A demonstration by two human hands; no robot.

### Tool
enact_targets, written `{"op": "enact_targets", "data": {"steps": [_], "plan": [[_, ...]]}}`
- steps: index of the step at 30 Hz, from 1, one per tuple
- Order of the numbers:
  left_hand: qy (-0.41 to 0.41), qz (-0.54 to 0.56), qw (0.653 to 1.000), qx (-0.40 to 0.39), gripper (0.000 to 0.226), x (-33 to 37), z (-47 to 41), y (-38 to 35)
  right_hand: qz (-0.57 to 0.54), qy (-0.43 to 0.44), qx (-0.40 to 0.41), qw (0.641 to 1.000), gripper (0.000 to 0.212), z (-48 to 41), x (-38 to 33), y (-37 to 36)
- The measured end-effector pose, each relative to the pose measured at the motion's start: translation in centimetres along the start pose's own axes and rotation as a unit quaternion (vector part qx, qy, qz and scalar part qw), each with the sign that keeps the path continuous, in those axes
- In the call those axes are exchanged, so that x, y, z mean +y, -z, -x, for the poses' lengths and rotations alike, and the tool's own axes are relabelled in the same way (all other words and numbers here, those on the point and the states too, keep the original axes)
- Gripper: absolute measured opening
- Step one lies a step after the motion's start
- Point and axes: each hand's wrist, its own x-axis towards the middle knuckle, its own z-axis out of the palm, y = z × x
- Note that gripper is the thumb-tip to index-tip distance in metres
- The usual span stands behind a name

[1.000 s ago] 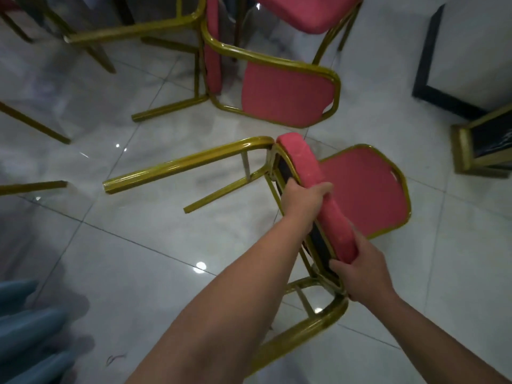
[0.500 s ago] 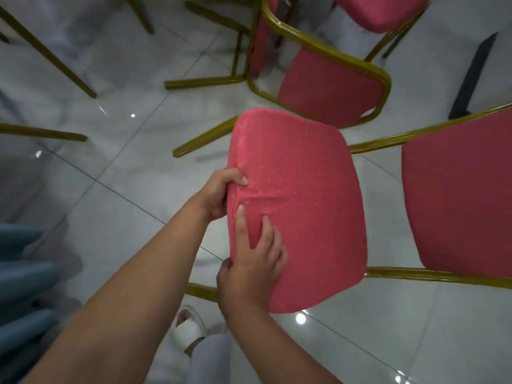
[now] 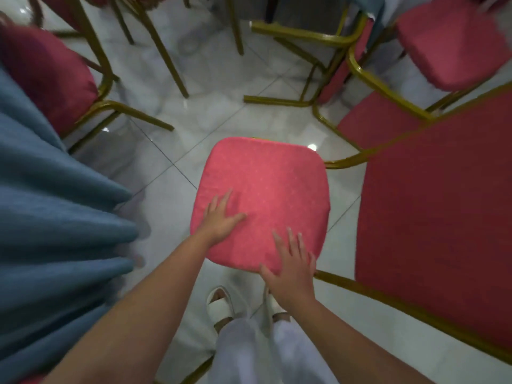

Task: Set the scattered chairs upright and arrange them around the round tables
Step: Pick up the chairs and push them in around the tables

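While left hand (image 3: 221, 221) and right hand (image 3: 291, 266) lie flat, fingers spread, on padded pink seat (image 3: 266, 189).

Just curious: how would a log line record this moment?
left hand: flat on seat | right hand: flat on seat | seat: facing up
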Motion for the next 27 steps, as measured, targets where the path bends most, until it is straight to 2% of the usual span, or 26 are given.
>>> {"op": "enact_targets", "data": {"steps": [3, 8, 11, 16, 21, 24, 27], "plan": [[0.009, 0.069, 0.998, -0.007, 0.085, 0.6, 6.7, 0.6, 0.055, 0.045, 0.005, 0.997, 0.081, 3.1, -2.4, 4.5], [-0.013, 0.194, 0.98, 0.034, 0.076, 4.0, 18.2, 3.6, 0.082, 0.122, 0.012, 0.989, 0.077, 8.2, -7.5, 12.8], [-0.041, 0.198, 0.979, 0.024, 0.071, 6.3, 22.1, 5.5, 0.054, 0.14, 0.019, 0.989, 0.074, 10.6, -10.0, 18.0], [-0.072, 0.17, 0.982, -0.043, 0.067, 12.0, 25.6, 8.0, -0.117, 0.196, 0.05, 0.972, 0.061, 14.1, -11.5, 26.6], [-0.125, 0.16, 0.978, -0.057, 0.064, 17.5, 27.6, 8.8, -0.146, 0.217, 0.09, 0.961, 0.053, 14.0, -8.8, 33.6], [-0.131, 0.141, 0.98, -0.043, 0.066, 19.9, 28.4, 8.0, -0.143, 0.228, 0.07, 0.961, 0.048, 12.2, -6.9, 35.6], [-0.113, 0.134, 0.984, -0.005, 0.061, 22.0, 28.8, 6.8, -0.127, 0.267, 0.001, 0.955, 0.049, 9.0, -5.7, 36.9]]}}
